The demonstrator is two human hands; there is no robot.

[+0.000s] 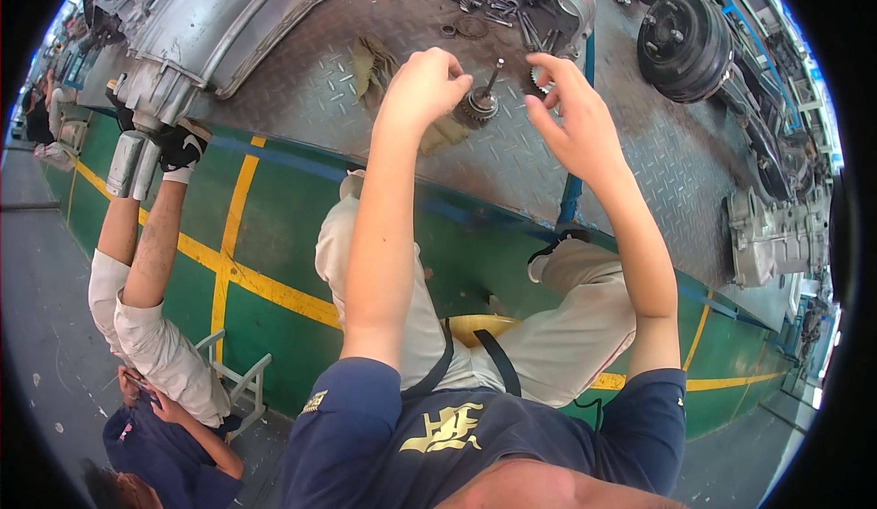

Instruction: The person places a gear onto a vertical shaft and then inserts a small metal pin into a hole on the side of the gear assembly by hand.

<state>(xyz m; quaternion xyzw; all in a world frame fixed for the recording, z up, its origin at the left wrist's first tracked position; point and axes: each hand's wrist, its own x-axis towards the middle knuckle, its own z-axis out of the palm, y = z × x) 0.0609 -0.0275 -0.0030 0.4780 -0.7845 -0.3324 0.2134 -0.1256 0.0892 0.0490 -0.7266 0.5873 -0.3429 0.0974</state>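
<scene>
A round gear assembly [479,105] stands on the metal tabletop with a thin shaft [494,77] rising from it at a tilt. My left hand [427,87] is just left of it, fingers curled in and thumb close to them; anything between the fingertips is hidden. On the other side, my right hand [577,118] is open, its thumb and fingers apart. A small toothed gear [539,79] shows beside the right fingertips; whether they touch it I cannot tell. A brownish cloth [373,63] lies behind my left hand, with more fabric under the gear assembly.
A large metal housing [247,20] lies at far left. A curved casing [571,2] holds small parts and bolts [504,5] at the back. A black drum [685,45] and gearbox case [776,235] are at right. Someone in a dark shirt [169,445] sits at left.
</scene>
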